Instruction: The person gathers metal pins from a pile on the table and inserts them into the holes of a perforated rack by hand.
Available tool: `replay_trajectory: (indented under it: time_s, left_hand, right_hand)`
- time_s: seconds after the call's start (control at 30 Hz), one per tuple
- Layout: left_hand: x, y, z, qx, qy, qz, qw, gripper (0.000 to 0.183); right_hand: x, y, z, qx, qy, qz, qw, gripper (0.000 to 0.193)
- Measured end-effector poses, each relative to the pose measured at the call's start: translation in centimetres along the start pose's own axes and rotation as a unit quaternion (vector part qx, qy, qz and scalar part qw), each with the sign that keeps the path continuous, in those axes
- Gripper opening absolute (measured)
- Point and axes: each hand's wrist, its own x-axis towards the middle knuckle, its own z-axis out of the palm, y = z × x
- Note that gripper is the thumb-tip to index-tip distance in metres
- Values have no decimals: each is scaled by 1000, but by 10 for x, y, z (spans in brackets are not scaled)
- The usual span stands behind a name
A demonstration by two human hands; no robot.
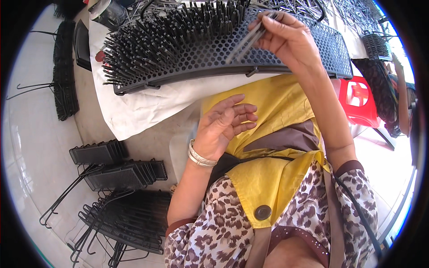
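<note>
Head view: the right hand (pixel 288 40) is gripping a few thin grey pieces (pixel 241 47) between thumb and fingers, over the bare section of a black perforated rack (pixel 210 56). Motion is blurring the pieces, so their exact count and any contact with the holes cannot be told. The left hand (pixel 228 118) is hovering above the yellow apron (pixel 279 96), fingers loosely curled, with nothing visible in its grasp. The rack is lying across the white cloth (pixel 138 114) in front of the person; dark upright pegs (pixel 145 49) are filling its left and far portion, while its right portion is standing bare. Loose slender parts (pixel 346 15) are lying beyond it. Judged from this layout, the operator is carrying out the loading step, partway along. The next move is apparently calling for separating one piece and aligning its end with a free hole.
</note>
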Motion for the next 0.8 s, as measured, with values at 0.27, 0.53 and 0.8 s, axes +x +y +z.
replay_trajectory:
  time_s: [0.27,0.53,0.8]
  left_hand:
    - [1,-1,-1,-21,44,-7,999,45]
    - [1,-1,-2,-10,45,-13,999,44]
    - [0,-1,-3,-2,46,-19,999,43]
  right_hand:
    - [12,16,-3,-93,55,-126,986,12]
    - [13,20,0,-263,85,-180,944,10]
    - [10,19,12,-432,48,-209,876,9]
